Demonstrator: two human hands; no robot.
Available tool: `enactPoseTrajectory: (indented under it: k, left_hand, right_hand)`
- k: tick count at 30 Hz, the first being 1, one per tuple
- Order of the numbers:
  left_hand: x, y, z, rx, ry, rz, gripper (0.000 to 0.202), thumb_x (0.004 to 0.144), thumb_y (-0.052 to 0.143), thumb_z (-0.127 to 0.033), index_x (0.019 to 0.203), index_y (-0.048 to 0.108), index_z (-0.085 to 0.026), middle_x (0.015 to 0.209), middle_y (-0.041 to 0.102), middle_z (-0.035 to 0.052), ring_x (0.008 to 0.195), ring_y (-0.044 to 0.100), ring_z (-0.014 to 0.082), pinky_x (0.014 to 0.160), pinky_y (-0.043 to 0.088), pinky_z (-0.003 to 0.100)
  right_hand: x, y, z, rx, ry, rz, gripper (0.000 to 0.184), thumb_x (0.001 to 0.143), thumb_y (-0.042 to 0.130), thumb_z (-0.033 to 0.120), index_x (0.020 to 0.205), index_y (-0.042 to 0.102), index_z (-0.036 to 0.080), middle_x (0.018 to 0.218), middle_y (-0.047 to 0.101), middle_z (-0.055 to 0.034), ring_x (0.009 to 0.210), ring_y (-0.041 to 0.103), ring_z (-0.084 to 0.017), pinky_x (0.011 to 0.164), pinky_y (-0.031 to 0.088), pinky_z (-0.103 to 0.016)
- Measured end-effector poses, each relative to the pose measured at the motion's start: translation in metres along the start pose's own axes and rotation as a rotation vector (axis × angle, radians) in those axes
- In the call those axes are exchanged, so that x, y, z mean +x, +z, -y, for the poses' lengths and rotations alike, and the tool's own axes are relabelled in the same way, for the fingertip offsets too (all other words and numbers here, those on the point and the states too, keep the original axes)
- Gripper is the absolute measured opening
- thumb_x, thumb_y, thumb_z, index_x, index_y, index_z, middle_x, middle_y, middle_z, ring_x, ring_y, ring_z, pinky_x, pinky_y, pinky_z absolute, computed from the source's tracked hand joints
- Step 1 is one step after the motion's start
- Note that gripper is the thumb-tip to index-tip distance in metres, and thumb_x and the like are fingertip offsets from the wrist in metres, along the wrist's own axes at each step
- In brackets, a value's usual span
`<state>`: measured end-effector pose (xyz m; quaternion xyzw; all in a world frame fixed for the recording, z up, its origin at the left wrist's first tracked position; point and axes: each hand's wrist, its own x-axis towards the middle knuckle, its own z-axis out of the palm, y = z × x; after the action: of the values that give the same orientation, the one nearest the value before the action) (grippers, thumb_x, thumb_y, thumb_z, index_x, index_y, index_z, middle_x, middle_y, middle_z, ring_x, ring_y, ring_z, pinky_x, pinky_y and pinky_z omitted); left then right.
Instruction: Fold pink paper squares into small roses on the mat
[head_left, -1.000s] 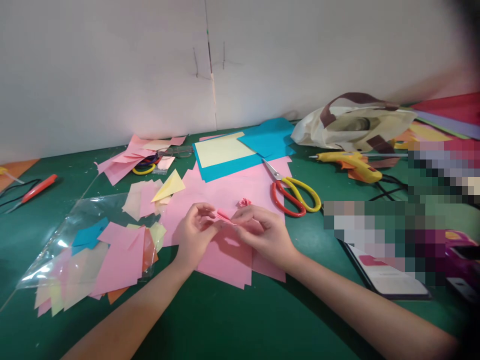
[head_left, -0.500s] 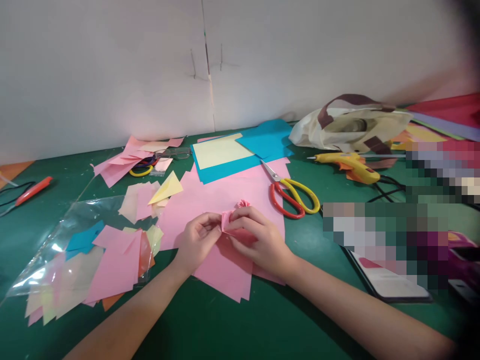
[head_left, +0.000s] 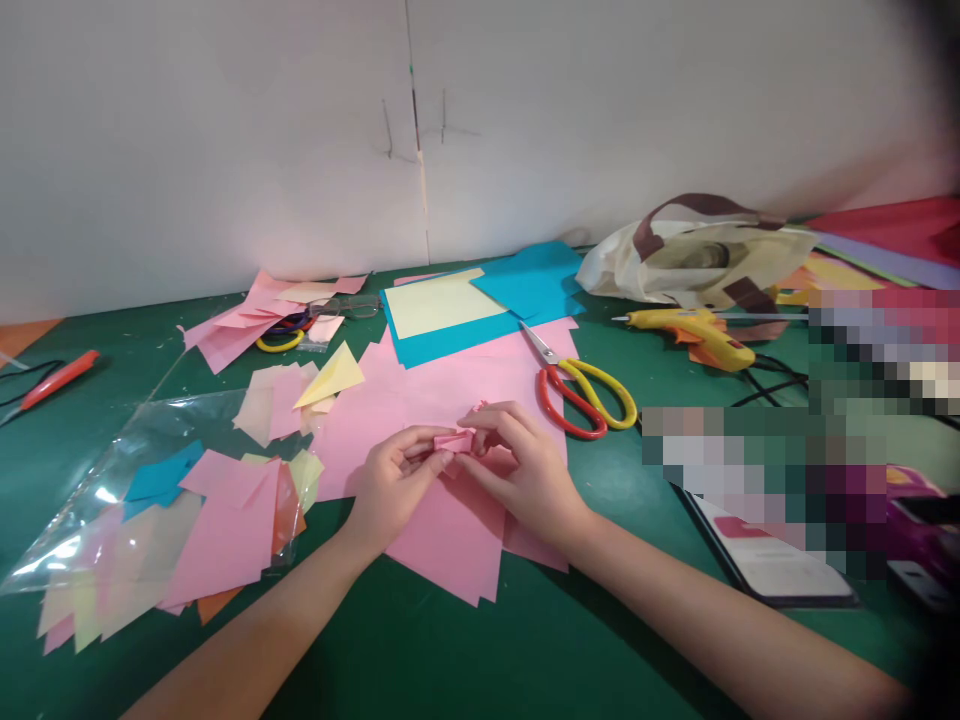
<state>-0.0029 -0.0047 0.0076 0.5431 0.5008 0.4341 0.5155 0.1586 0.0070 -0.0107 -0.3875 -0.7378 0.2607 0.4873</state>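
A small folded piece of pink paper (head_left: 454, 441) is pinched between my two hands. My left hand (head_left: 394, 482) is closed on its left end, thumb below and fingers above. On the other side my right hand (head_left: 529, 460) grips the right end, its fingers curled over and partly hiding the paper. A crinkled pink bit shows just behind the right fingertips. Under both hands lie large pink paper sheets (head_left: 450, 540) on the green table (head_left: 360, 650). Scissors (head_left: 581, 390) with one red and one yellow handle rest on the sheets' right edge, blades pointing away.
Blue sheets (head_left: 536, 280) and a cream sheet (head_left: 435, 303) lie at the back. To the left, a clear plastic bag (head_left: 97, 500) surrounds paper scraps. A yellow glue gun (head_left: 697, 335), a cloth bag (head_left: 690, 255) and a phone (head_left: 795, 575) are on the right.
The pink paper has been turned from upright to lying flat and now shows a long folded edge. My right fingers have shifted around it; both hands stay in nearly the same place.
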Motion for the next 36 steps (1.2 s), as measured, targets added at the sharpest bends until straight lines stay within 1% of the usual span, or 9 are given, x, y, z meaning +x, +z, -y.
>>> enactPoseTrajectory:
  k: [4,9,14,17,23,25,28,32,36]
  left_hand:
    - [-0.0008,0.0002,-0.0002,0.014,0.003,-0.018,0.02,0.077,0.064,-0.025,0.095,0.067,-0.016,0.094,0.073,0.0087,0.087,0.069,0.0213,0.079,0.056,0.034]
    - [-0.0004,0.0002,-0.0012,0.013,-0.005,-0.035,0.021,0.075,0.066,-0.025,0.095,0.069,-0.017,0.093,0.073,0.0079,0.087,0.069,0.0217,0.078,0.057,0.033]
    - [-0.0009,-0.0003,-0.002,0.022,-0.033,-0.076,0.02,0.074,0.068,-0.026,0.092,0.069,-0.016,0.089,0.074,0.0072,0.084,0.069,0.0208,0.07,0.058,0.029]
    - [-0.0008,-0.0011,-0.0004,0.039,-0.034,-0.085,0.02,0.074,0.068,-0.027,0.091,0.069,-0.016,0.09,0.073,0.0075,0.083,0.069,0.0208,0.066,0.059,0.028]
    - [-0.0013,0.0015,0.0022,0.075,0.033,-0.1,0.024,0.069,0.072,-0.024,0.093,0.069,-0.017,0.089,0.073,0.0058,0.081,0.069,0.02,0.074,0.059,0.032]
    - [-0.0023,0.0036,0.0017,0.072,0.053,-0.081,0.024,0.069,0.071,-0.022,0.093,0.069,-0.017,0.088,0.073,0.0049,0.077,0.069,0.0185,0.073,0.06,0.032]
    - [-0.0032,0.0054,0.0008,0.056,0.057,-0.054,0.023,0.072,0.068,-0.021,0.094,0.068,-0.017,0.082,0.072,0.0042,0.074,0.069,0.0176,0.067,0.06,0.03]
    - [-0.002,0.0043,0.0006,0.035,0.025,-0.042,0.024,0.071,0.067,-0.021,0.095,0.064,-0.016,0.083,0.071,0.0056,0.074,0.068,0.0175,0.06,0.059,0.026]
    - [-0.0001,0.0027,0.0005,0.041,0.032,-0.015,0.022,0.071,0.066,-0.02,0.092,0.062,-0.015,0.089,0.069,0.0075,0.084,0.067,0.0188,0.069,0.056,0.027]
  right_hand:
    - [-0.0002,-0.0003,0.0003,-0.03,-0.035,0.008,0.016,0.082,0.059,0.015,0.096,0.062,0.021,0.083,0.059,-0.0035,0.073,0.059,-0.015,0.071,0.055,-0.034]
    - [-0.0014,-0.0005,0.0003,-0.049,-0.029,0.017,0.02,0.082,0.061,0.018,0.101,0.065,0.021,0.093,0.063,-0.0065,0.076,0.063,-0.016,0.072,0.058,-0.033]
    - [-0.0019,-0.0013,-0.0025,-0.065,-0.051,0.033,0.021,0.083,0.06,0.018,0.103,0.067,0.019,0.097,0.064,-0.0088,0.089,0.065,-0.019,0.078,0.058,-0.033]
    - [-0.002,-0.0009,-0.0032,-0.05,-0.047,0.034,0.022,0.083,0.059,0.017,0.103,0.067,0.02,0.098,0.064,-0.0086,0.091,0.064,-0.019,0.081,0.057,-0.035]
    - [-0.0022,-0.0004,0.0,-0.035,0.013,-0.019,0.028,0.079,0.052,0.009,0.1,0.067,0.02,0.096,0.065,-0.0076,0.085,0.065,-0.018,0.072,0.058,-0.032]
    - [-0.0021,-0.0011,-0.0001,-0.045,0.048,-0.055,0.026,0.077,0.052,0.008,0.095,0.067,0.019,0.092,0.067,-0.0069,0.082,0.065,-0.017,0.069,0.057,-0.031]
    - [-0.0021,-0.0025,-0.0011,-0.071,0.082,-0.097,0.026,0.074,0.052,0.007,0.09,0.067,0.021,0.087,0.069,-0.0045,0.081,0.066,-0.017,0.071,0.056,-0.031]
    - [-0.0023,-0.0044,-0.0015,-0.101,0.027,-0.104,0.023,0.075,0.053,0.008,0.086,0.067,0.023,0.084,0.069,-0.0022,0.08,0.066,-0.017,0.073,0.055,-0.032]
    - [-0.0024,-0.0061,-0.0009,-0.081,-0.001,-0.094,0.021,0.076,0.055,0.009,0.087,0.067,0.022,0.082,0.068,-0.0014,0.075,0.065,-0.015,0.07,0.054,-0.031]
